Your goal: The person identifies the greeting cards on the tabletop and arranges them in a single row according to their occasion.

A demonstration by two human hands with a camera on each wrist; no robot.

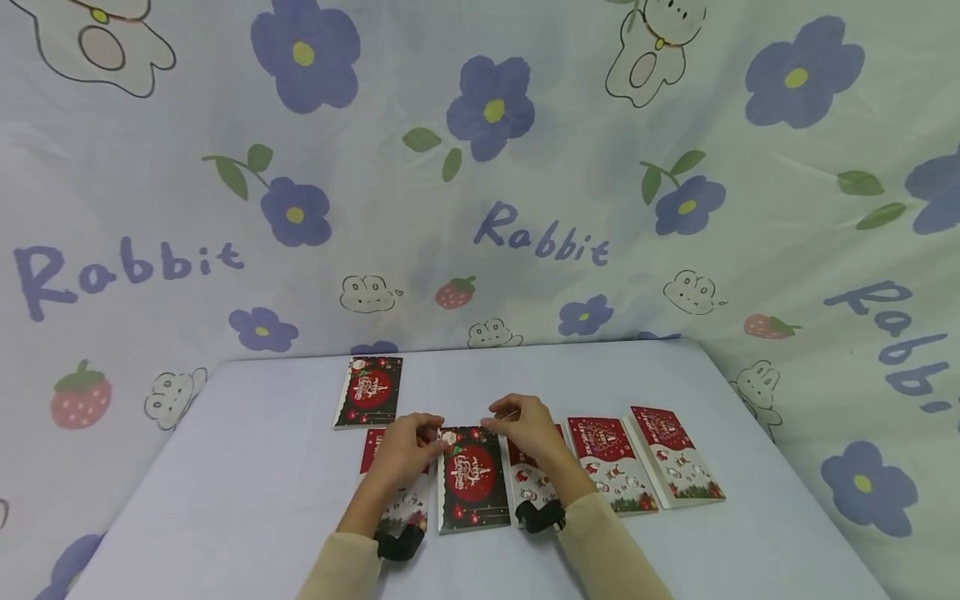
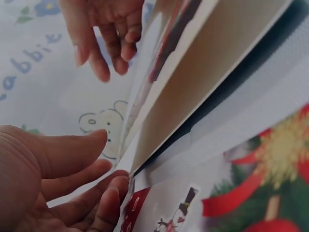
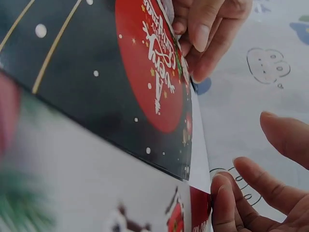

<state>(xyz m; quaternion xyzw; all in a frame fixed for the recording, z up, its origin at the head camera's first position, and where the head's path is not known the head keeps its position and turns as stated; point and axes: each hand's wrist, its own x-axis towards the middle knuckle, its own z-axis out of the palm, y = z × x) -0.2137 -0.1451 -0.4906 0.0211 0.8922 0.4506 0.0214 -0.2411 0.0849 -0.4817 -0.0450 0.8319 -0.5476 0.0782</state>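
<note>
A dark Christmas card (image 1: 472, 492) with a red circle lies between the two hands in the head view. My left hand (image 1: 411, 450) is at its upper left corner, above a red-and-white card (image 1: 408, 504). My right hand (image 1: 528, 429) is at its upper right corner and partly covers another red-and-white card (image 1: 527, 483). Up close in the right wrist view, the right fingers (image 3: 224, 198) bend loosely by the cards' top edges, the thumb apart. The left wrist view shows the left thumb (image 2: 72, 152) extended, clear of the fingers, which rest near a card edge.
Another dark card (image 1: 367, 392) lies farther back on the left of the white table (image 1: 225, 500). To the right are two more red-and-white cards, one flat (image 1: 611, 467) and one partly raised (image 1: 678, 458). A patterned curtain (image 1: 420, 208) hangs behind the table.
</note>
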